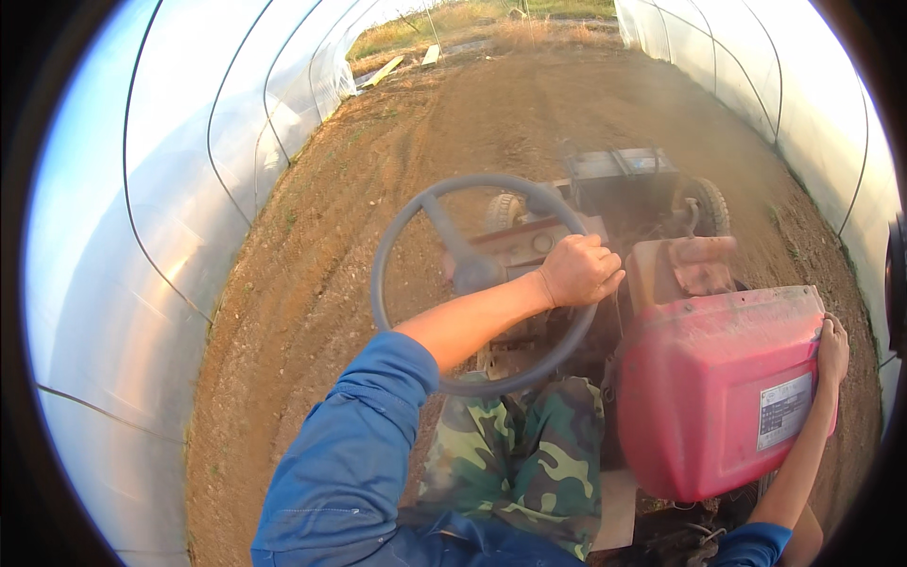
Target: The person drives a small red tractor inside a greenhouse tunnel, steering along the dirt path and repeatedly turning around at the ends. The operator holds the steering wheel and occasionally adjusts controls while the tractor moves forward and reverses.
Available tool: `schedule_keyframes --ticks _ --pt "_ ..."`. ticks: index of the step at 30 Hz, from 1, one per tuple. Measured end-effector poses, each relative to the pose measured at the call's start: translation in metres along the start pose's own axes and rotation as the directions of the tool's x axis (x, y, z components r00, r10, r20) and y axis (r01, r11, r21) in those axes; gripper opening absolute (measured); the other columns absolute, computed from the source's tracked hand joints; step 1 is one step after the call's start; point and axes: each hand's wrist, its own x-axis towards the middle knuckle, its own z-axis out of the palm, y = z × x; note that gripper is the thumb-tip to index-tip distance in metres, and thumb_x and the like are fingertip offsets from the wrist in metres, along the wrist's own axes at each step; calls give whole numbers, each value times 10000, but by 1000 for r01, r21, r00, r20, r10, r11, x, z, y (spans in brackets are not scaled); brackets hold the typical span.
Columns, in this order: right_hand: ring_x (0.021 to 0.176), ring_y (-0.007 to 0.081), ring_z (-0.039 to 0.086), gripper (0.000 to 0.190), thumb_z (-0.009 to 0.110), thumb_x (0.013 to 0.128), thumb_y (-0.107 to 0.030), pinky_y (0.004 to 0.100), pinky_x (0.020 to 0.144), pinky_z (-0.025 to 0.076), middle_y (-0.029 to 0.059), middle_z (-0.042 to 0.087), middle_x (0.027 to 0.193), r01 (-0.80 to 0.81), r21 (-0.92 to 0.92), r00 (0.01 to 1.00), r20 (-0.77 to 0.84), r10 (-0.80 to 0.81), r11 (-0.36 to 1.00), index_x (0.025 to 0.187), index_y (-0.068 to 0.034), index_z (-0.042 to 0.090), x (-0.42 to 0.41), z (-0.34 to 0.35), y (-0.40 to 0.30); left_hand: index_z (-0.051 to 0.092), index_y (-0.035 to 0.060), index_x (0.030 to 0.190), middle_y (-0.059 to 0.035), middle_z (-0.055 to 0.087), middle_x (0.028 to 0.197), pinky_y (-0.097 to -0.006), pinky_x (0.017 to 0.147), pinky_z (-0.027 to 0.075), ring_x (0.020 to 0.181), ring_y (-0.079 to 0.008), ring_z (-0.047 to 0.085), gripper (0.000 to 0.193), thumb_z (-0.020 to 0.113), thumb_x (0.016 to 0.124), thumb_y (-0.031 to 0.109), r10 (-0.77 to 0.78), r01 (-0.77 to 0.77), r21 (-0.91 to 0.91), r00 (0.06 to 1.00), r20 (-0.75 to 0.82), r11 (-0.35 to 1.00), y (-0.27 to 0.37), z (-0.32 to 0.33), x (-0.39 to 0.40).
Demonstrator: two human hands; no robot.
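My left hand [582, 271] is closed around the right side of the rim of a dark grey steering wheel [380, 269], its forearm crossing over the wheel. On the right, my right hand [833, 349] rests against the far edge of a red engine cover [694, 397] that bears a printed plate; the fingertips curl over that edge, and whether they grip it I cannot tell. Beyond the wheel is the dusty front of the small tractor, with a dashboard panel [521, 242] and two front tyres. My legs in camouflage trousers [524, 453] are below the wheel.
Tilled soil [453, 127] runs ahead between two walls of plastic sheeting [120, 269] on thin hoops. Dust hangs over the ground at the front right. Boards [382, 72] lie near the far left of the tunnel's open end, with grass beyond.
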Motion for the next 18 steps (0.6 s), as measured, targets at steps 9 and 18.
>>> schedule_keyframes --ticks 9,18 --pt "1182 302 613 486 387 960 -354 389 1012 437 140 666 1254 30 7 999 13 -30 1000 1274 -86 645 5 -2 16 550 119 641 -20 549 578 -372 551 486 610 -235 570 265 701 800 268 37 -30 113 998 -59 993 -31 6 20" --pt "1181 292 619 476 418 942 -330 377 1013 440 147 676 1240 21 27 1000 -23 -21 999 1236 -51 668 -5 -8 19 577 134 634 -26 633 604 -367 544 517 616 -239 628 278 689 830 296 -111 128 252 991 -79 959 -96 5 35"
